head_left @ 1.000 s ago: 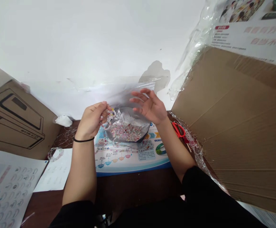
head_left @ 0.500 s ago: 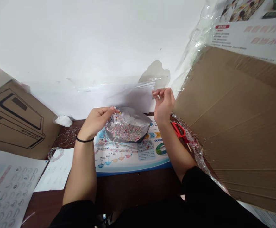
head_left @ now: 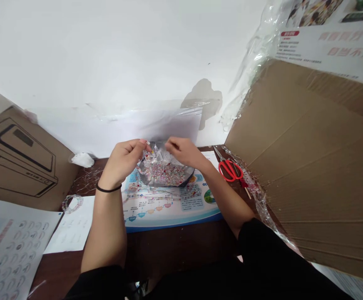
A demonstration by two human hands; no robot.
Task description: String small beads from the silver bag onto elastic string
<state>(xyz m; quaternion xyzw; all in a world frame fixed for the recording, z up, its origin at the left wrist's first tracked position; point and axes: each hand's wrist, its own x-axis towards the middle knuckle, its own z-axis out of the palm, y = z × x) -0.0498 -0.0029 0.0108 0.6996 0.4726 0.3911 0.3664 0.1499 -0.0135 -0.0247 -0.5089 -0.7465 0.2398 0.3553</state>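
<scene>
A grey bag (head_left: pixel 190 174) lies spread wide on a printed sheet, full of small pink, white and red beads (head_left: pixel 165 174). Over its left rim, my left hand (head_left: pixel 125 160) has thumb and index finger pinched together. What lies in that pinch is too small to name, though clear crinkled plastic (head_left: pixel 157 153) and a few coloured beads show just beside the fingertips. My right hand (head_left: pixel 184 151) hovers at the bag's back right, fingers curled closed and slightly blurred. Anything between its fingers is hidden.
Red-handled scissors (head_left: pixel 230 170) lie to the right, by a large cardboard box (head_left: pixel 312 166). A beaded ring (head_left: pixel 73 203) rests on white paper (head_left: pixel 70 231) at left. Behind it are tangled clear thread (head_left: pixel 88 179) and a white bundle (head_left: pixel 83 159). Another box (head_left: pixel 22 154) stands at far left.
My right hand has come down and left from beside the wall to the bag, close to my left hand. The scissors now show fully. My left hand has barely moved.
</scene>
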